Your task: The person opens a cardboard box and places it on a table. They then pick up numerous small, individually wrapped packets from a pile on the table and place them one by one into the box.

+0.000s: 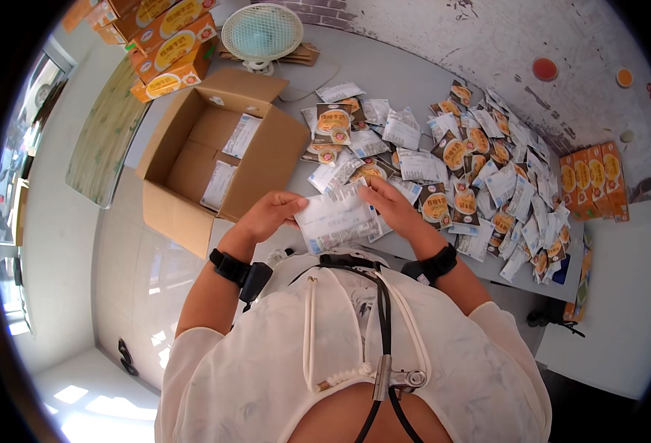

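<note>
Between my two hands is a flat sachet [339,219], its white printed back facing up. My left hand [270,215] pinches its left edge with thumb and fingers. The upper right corner is gripped by my right hand [391,205]. Just left of the sachet stands an open cardboard box [190,144] with its flaps folded out. Inside it, two sachets [241,136] lie against the right wall. A large loose heap of brown and white sachets [453,152] spreads beyond and to the right of my hands.
Orange printed cartons [173,50] are stacked at the back left, beside a desk fan [262,33] with a cord on the grey table [358,52]. More orange cartons [594,180] stand by the wall at right. A wood-patterned board [104,133] lies left of the box.
</note>
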`<state>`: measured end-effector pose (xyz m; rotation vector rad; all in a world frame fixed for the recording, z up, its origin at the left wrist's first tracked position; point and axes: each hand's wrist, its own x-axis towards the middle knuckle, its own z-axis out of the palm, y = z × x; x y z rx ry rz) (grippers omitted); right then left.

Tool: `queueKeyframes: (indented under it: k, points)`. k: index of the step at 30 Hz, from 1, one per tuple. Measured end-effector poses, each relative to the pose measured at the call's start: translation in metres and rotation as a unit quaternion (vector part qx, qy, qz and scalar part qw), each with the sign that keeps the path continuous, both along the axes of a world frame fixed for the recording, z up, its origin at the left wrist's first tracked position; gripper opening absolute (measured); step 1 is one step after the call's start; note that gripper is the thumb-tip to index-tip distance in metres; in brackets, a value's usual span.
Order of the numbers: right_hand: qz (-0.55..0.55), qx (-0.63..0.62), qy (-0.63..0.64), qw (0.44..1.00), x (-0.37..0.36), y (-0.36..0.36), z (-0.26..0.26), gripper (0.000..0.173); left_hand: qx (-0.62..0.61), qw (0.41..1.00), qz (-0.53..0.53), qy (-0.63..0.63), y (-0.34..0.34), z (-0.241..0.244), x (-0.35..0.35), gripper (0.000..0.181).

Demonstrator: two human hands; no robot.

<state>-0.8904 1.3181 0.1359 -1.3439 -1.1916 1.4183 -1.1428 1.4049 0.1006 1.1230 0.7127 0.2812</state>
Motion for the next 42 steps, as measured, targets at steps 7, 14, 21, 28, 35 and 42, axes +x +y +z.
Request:
queueKeyframes:
  k: [7,14,21,28,35,42]
  points:
    - [-0.042,0.047,-0.059,0.996,-0.001,0.011,-0.024,0.033,0.001,1.0,-0.018,0.001,0.002,0.005,0.006,0.033]
    - [-0.06,0.049,-0.088,0.993,-0.012,0.023,-0.015,0.031,0.004,1.0,-0.03,-0.001,0.01,0.017,-0.003,0.034]
    - [-0.011,0.04,-0.11,0.993,-0.025,0.033,-0.007,0.038,0.033,0.994,-0.101,0.019,0.022,0.023,-0.011,0.029]
    - [0.047,0.022,-0.084,0.995,-0.05,0.047,0.003,0.033,0.166,0.967,-0.19,0.028,0.037,0.022,-0.005,0.041]
    - [-0.024,-0.087,0.069,0.993,-0.045,0.046,0.001,0.036,0.093,0.993,-0.074,0.011,0.058,0.005,-0.051,0.042]
    - [-0.12,-0.143,0.107,0.977,-0.017,0.022,-0.024,0.033,0.066,0.992,0.108,0.006,0.101,-0.006,-0.146,0.044]
